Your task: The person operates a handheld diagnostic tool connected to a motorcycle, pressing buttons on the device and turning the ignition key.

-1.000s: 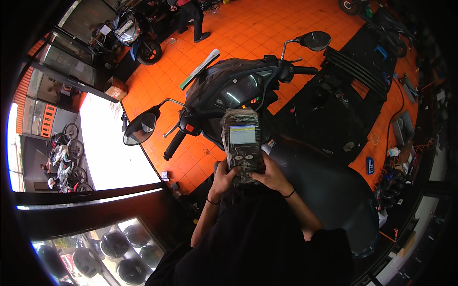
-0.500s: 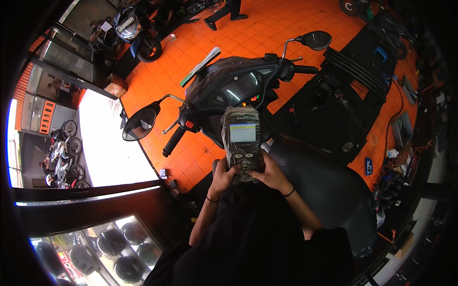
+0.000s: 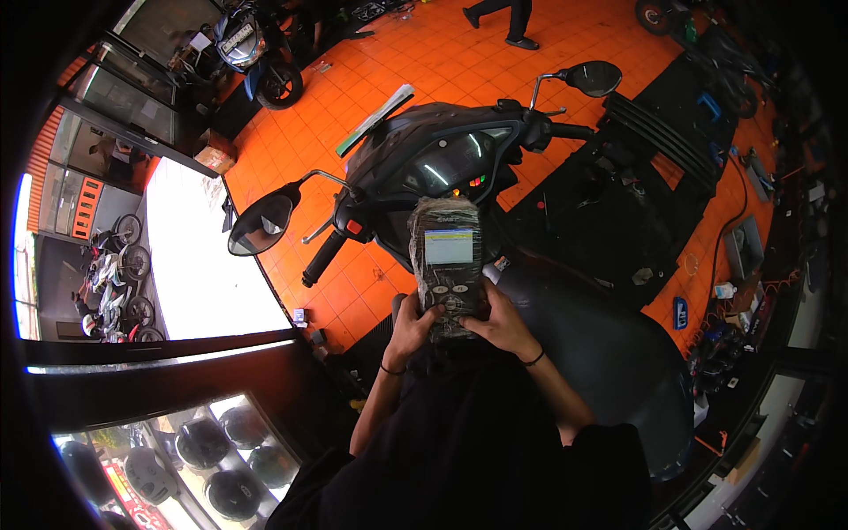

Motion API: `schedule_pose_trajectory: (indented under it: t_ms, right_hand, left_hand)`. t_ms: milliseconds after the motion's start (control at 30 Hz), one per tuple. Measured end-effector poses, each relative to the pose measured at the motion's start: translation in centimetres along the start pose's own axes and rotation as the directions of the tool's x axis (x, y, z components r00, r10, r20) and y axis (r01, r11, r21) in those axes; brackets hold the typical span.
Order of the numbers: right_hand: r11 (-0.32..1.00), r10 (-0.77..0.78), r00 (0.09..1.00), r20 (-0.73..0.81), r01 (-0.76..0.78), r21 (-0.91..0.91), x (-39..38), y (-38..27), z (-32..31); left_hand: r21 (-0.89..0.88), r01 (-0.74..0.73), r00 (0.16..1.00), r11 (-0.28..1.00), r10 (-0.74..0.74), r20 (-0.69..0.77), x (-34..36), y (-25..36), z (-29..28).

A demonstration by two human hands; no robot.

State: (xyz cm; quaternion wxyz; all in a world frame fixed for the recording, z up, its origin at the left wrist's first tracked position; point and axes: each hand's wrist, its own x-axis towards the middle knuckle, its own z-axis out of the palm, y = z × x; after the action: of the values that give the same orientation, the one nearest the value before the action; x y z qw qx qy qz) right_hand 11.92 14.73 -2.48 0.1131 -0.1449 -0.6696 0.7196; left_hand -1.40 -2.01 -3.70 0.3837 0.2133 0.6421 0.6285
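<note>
A handheld diagnostic scanner (image 3: 448, 269), wrapped in clear plastic, is held upright between my two hands. Its lit screen faces me, with oval buttons below. My left hand (image 3: 412, 329) grips its lower left side, thumb on the keypad. On the lower right side, my right hand (image 3: 505, 323) is closed round it with its thumb on the front too. Just beyond the scanner is a dark scooter (image 3: 424, 163), its dashboard showing small orange, red and green lights. The scooter's black seat (image 3: 583, 344) extends to my right. My fingers behind the scanner are hidden.
Scooter mirrors stick out at left (image 3: 262, 221) and right (image 3: 594, 78). A black work platform (image 3: 592, 221) lies on the orange tiles (image 3: 353, 124). Helmets (image 3: 203, 443) sit in a display case at lower left. A blue scooter (image 3: 252, 53) stands far left; a person's legs (image 3: 505, 19) are at the back.
The person at the back has walked to the right. My view has shifted slightly; both hands keep the same hold on the scanner.
</note>
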Motion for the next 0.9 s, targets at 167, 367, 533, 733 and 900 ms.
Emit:
schedule_pose_trajectory:
  t_ms: [167,367,533,733,900]
  right_hand:
    - [1.000,0.021,1.000,0.003,-0.021,-0.017,0.01,-0.59,-0.04]
    - [0.999,0.015,1.000,0.003,-0.015,-0.034,0.04,-0.54,-0.12]
    - [1.000,0.027,1.000,0.002,-0.027,0.006,-0.04,-0.31,-0.03]
    - [1.000,0.019,1.000,0.000,-0.019,0.005,-0.01,-0.17,-0.03]
    - [1.000,0.015,1.000,0.003,-0.015,-0.003,0.05,0.18,-0.05]
  left_hand:
    - [-0.022,0.004,1.000,1.000,-0.004,-0.012,-0.11,0.53,0.28]
    - [-0.022,0.002,1.000,1.000,-0.002,-0.009,0.01,0.08,0.16]
    - [-0.034,-0.024,0.999,0.999,0.023,-0.025,0.09,-0.15,0.40]
    - [0.081,0.025,0.999,0.996,-0.027,0.029,-0.01,-0.11,-0.14]
    - [-0.013,0.005,1.000,1.000,-0.005,-0.021,-0.03,0.16,0.29]
